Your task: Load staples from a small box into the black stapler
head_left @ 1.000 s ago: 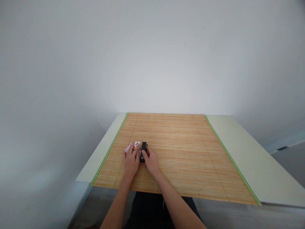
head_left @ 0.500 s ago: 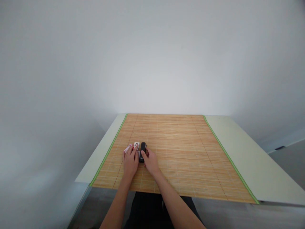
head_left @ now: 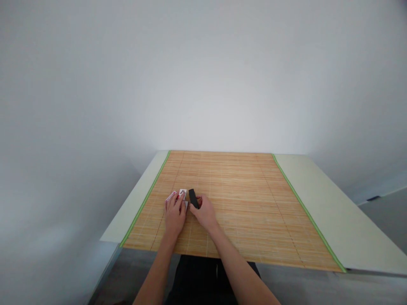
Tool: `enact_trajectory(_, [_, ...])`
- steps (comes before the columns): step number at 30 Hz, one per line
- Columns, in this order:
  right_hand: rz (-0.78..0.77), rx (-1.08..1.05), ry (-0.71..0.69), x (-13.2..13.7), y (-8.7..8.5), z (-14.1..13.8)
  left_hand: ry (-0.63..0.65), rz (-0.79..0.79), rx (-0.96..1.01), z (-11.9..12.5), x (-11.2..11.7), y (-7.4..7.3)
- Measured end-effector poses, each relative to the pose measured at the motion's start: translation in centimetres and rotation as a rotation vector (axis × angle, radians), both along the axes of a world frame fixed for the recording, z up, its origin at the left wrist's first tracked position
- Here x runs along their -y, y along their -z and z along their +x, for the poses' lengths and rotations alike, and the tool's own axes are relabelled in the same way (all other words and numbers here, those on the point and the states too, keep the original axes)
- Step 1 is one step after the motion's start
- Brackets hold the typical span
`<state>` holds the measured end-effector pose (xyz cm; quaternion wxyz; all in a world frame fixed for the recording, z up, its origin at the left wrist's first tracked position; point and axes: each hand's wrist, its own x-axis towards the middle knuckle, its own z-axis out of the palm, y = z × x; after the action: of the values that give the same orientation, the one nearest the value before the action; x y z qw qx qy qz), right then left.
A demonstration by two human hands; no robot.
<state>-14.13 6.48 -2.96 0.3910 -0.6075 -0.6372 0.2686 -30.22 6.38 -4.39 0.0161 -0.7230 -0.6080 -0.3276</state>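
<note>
My left hand [head_left: 174,214] lies palm down, fingers spread, over small white-and-red flat pieces that look like cards or small boxes. One white-and-red piece [head_left: 182,193] shows beyond its fingertips, and another red-edged piece [head_left: 171,196] pokes out at the left. A pale edge [head_left: 186,205] shows beside its index finger; the rest is under the hand. Close by on the right, my right hand [head_left: 205,212] is closed around a slim black oblong object [head_left: 193,198], thumb on the near side. The object is tilted, its far end pointing up and left; its exact kind is unclear.
A bamboo mat [head_left: 235,203] with green edging covers the middle of the white table [head_left: 330,199]. A white wall [head_left: 216,84] rises behind the table's far edge. My legs [head_left: 203,279] are below the near edge.
My right hand has turned the black object, which lay straight along the mat, and shifted it slightly right, away from my left hand. My left hand has stayed in place.
</note>
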Motion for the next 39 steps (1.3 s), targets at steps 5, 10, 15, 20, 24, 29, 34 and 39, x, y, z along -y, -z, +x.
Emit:
enact_trajectory(5, [0.065, 0.128, -0.079, -0.8, -0.7, 4.6, 0.062, -0.039, -0.015, 2.6, 2.8, -0.5])
enact_trajectory(10, [0.077, 0.256, -0.226, -2.4, -2.0, 9.1, 0.110, -0.104, -0.034, 6.4, 5.1, -0.1])
enact_trajectory(15, [0.083, 0.321, -0.350, -4.2, -3.2, 8.0, 0.071, -0.098, -0.055, 7.8, 5.1, 0.1])
enact_trajectory(20, [0.110, 0.295, -0.438, -5.4, -4.7, 7.0, 0.035, -0.117, -0.055, 7.8, 5.0, -0.2])
enact_trajectory(24, [0.116, 0.227, -0.430, -4.9, -5.8, 8.7, 0.041, -0.118, -0.034, 7.7, 5.0, -0.6])
enact_trajectory(29, [0.090, 0.065, -0.377, -3.9, -5.8, 9.8, 0.054, -0.098, -0.017, 7.6, 5.0, -0.4])
enact_trajectory(34, [0.105, -0.007, -0.356, -3.6, -5.3, 9.9, 0.045, -0.103, -0.016, 7.6, 5.0, -0.4])
enact_trajectory(39, [0.092, 0.079, -0.358, -3.9, -4.6, 8.5, 0.037, -0.125, -0.038, 7.6, 5.1, -0.6])
